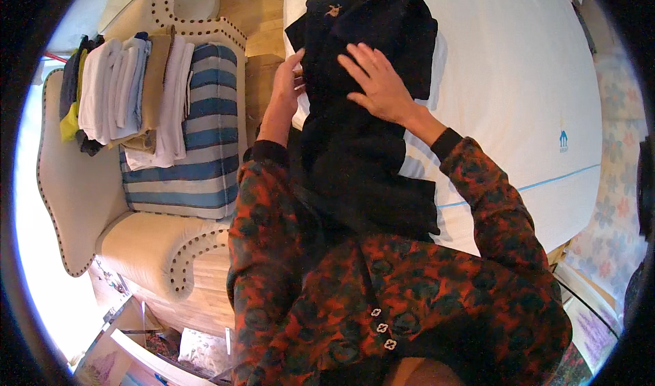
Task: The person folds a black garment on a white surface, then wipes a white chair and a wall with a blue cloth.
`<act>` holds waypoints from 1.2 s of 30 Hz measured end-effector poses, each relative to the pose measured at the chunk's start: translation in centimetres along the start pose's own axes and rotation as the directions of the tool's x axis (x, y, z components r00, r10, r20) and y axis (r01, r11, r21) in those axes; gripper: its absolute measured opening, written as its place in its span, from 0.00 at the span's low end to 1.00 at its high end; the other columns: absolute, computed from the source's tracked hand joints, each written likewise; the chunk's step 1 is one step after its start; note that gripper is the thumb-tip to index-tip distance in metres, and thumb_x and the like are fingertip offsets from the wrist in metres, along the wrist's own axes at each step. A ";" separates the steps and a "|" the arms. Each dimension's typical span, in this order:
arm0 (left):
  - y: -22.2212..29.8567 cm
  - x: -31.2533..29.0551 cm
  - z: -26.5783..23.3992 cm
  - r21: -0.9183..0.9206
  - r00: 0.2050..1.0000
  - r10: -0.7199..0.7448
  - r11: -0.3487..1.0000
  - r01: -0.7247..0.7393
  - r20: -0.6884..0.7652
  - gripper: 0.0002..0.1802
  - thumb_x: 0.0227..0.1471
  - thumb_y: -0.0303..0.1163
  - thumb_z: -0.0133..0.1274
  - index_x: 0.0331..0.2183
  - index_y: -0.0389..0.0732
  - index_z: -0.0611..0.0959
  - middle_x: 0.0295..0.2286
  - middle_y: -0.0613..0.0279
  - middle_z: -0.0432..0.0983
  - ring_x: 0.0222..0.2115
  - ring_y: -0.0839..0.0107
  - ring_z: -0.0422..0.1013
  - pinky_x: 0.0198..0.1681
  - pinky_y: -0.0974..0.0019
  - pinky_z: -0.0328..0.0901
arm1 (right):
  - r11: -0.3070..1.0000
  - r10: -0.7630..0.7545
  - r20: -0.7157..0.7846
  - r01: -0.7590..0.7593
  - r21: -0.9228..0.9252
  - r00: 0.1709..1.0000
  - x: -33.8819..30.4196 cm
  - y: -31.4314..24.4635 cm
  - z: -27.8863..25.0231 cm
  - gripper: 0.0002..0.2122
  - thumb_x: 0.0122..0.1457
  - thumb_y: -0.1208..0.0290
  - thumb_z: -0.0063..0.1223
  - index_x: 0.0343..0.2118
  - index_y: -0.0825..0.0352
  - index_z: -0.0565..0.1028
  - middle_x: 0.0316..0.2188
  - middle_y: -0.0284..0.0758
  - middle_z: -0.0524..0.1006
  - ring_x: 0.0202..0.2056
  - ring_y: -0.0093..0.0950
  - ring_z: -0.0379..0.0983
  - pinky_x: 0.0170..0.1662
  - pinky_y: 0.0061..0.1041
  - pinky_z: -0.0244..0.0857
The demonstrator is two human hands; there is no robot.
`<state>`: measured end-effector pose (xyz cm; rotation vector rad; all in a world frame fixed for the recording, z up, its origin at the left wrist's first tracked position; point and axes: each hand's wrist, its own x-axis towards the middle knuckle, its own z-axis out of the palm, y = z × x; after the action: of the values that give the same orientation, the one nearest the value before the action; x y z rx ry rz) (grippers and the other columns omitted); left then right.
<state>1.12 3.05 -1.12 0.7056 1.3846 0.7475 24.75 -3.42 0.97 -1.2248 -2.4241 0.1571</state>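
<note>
A black garment (368,134), partly folded, stretches along the left side of the white bed toward my body. A small tan embroidered figure marks its far left part. My right hand (376,84) lies on the upper part of the cloth, palm down, with its fingers spread. At the garment's left edge is my left hand (288,86), its thumb apart from its bent fingers and its fingertips against the cloth. No fold of cloth shows gripped in either hand. The near end of the garment is partly hidden by my patterned red and dark sleeves and front.
The bed (512,93) has a white cover with a thin blue line. To the left stands a beige studded armchair (71,181) with a blue-and-grey striped cushion (181,188). A row of folded clothes (129,93) rests on it. Wooden floor (263,18) shows between chair and bed.
</note>
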 end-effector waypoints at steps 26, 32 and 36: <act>-5.3 -5.4 1.1 0.760 0.570 0.571 -0.156 -0.631 0.590 0.36 0.53 0.32 0.59 0.62 0.54 0.69 0.68 0.61 0.51 0.69 0.59 0.46 0.66 0.30 0.39 | 0.997 -0.042 0.196 0.027 0.076 0.980 -4.8 -1.4 1.7 0.34 0.54 0.63 0.64 0.63 0.66 0.64 0.69 0.41 0.56 0.71 0.39 0.48 0.71 0.44 0.43; -5.4 -9.4 -0.3 0.577 0.594 0.188 0.141 -0.805 0.782 0.24 0.57 0.42 0.57 0.55 0.50 0.79 0.66 0.60 0.55 0.68 0.61 0.51 0.68 0.34 0.36 | 0.988 -0.080 0.321 0.032 0.151 0.944 -7.1 -1.8 0.4 0.37 0.51 0.66 0.68 0.64 0.66 0.63 0.69 0.41 0.56 0.71 0.40 0.46 0.71 0.45 0.44; -5.0 -10.8 -0.2 0.633 0.651 0.048 0.193 -0.750 0.757 0.25 0.61 0.49 0.51 0.56 0.49 0.79 0.66 0.57 0.56 0.68 0.61 0.51 0.68 0.34 0.35 | 0.976 -0.020 0.251 -0.035 0.214 0.968 -6.9 -2.3 0.4 0.32 0.55 0.73 0.62 0.63 0.65 0.64 0.67 0.41 0.60 0.69 0.39 0.52 0.69 0.40 0.49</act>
<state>0.70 -8.60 1.16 2.2060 0.8458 -0.0678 26.49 -10.22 -0.89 -1.1748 -2.5316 0.5973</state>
